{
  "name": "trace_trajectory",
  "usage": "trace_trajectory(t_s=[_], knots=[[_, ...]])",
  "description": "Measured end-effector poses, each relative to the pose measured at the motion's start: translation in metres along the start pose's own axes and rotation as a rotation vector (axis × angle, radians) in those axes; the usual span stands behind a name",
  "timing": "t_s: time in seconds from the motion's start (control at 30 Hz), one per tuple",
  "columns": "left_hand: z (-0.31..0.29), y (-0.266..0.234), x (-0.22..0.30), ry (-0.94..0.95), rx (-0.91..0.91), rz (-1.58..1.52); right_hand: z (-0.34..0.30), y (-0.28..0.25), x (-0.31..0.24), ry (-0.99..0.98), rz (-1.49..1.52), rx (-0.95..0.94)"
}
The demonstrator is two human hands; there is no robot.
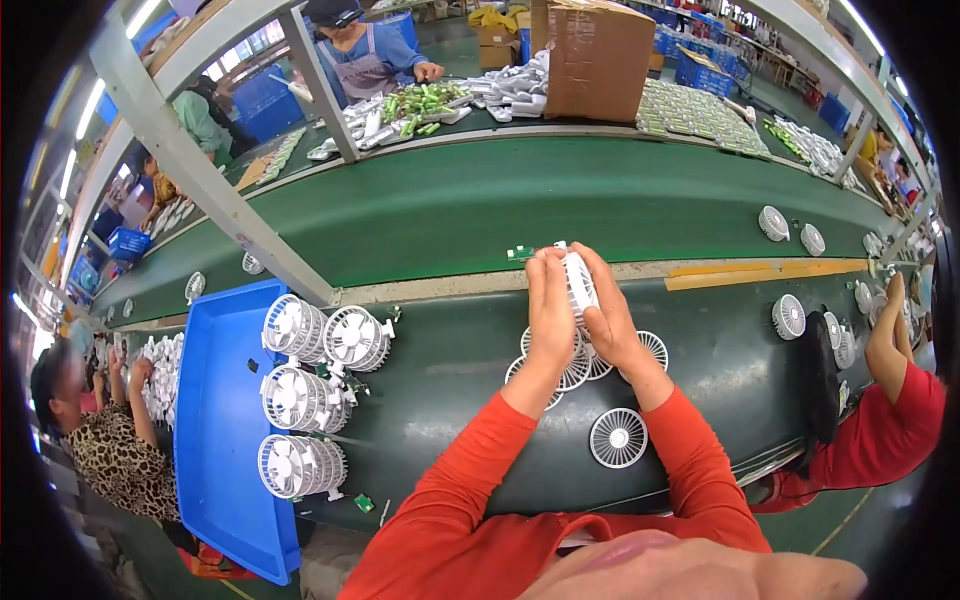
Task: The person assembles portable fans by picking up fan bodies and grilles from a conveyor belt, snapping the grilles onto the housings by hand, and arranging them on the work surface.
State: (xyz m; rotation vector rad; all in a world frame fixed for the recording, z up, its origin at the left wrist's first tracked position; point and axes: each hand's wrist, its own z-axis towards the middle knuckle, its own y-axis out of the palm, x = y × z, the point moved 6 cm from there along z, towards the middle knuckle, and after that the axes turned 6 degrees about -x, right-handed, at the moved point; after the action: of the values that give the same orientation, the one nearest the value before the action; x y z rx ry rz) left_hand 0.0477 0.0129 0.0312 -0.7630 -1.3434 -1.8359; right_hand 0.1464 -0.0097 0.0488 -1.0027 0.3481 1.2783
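Note:
Between both palms I hold a white fan head [579, 286] on its edge, its slatted cage facing right. My left hand [549, 308] presses it from the left, fingers straight and together. On the other side my right hand [611, 318] closes round it, the thumb on the grille. A small green circuit board [519, 253] shows just left of the fingertips; whether it is wired to the fan head is hidden. Under my hands lie several round white fan grilles [574, 372], partly covered by my wrists. One separate grille [619, 438] rests flat nearer me, between my forearms.
Stacked white fan heads [300, 395] stand at left beside a blue tray [232, 500]. A green conveyor belt [430, 210] runs beyond the worktable, with a grey metal post [215, 190] at left. A cardboard box [598, 65] stands across. Co-workers sit left, right and opposite.

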Motion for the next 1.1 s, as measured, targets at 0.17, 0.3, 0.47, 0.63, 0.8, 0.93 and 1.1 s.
trace_trajectory(t_s=[0.17, 0.3, 0.47, 0.63, 0.8, 0.93, 1.1], knots=[[-0.007, 0.011, 0.017, 0.322, 0.006, 0.338, -0.001, 0.008, -0.002, 0.069, 0.284, 0.07], [0.003, -0.003, 0.007, 0.289, 0.018, 0.554, -0.001, 0.017, 0.022, 0.11, 0.343, 0.064], [0.021, -0.033, -0.023, 0.184, -0.059, 0.726, 0.013, -0.02, 0.049, 0.18, -0.16, 0.052], [0.028, -0.061, -0.04, 0.111, -0.081, 0.825, -0.007, -0.074, 0.116, 0.294, -0.641, 0.314], [0.028, -0.07, -0.047, -0.027, -0.036, 0.837, -0.005, -0.07, 0.09, 0.203, -0.814, 0.393], [0.028, -0.067, -0.05, -0.048, -0.078, 0.92, 0.005, -0.044, 0.072, -0.005, -0.609, 0.197], [0.028, -0.067, -0.05, -0.03, -0.067, 0.979, 0.005, -0.02, 0.066, 0.022, -0.442, -0.02]])
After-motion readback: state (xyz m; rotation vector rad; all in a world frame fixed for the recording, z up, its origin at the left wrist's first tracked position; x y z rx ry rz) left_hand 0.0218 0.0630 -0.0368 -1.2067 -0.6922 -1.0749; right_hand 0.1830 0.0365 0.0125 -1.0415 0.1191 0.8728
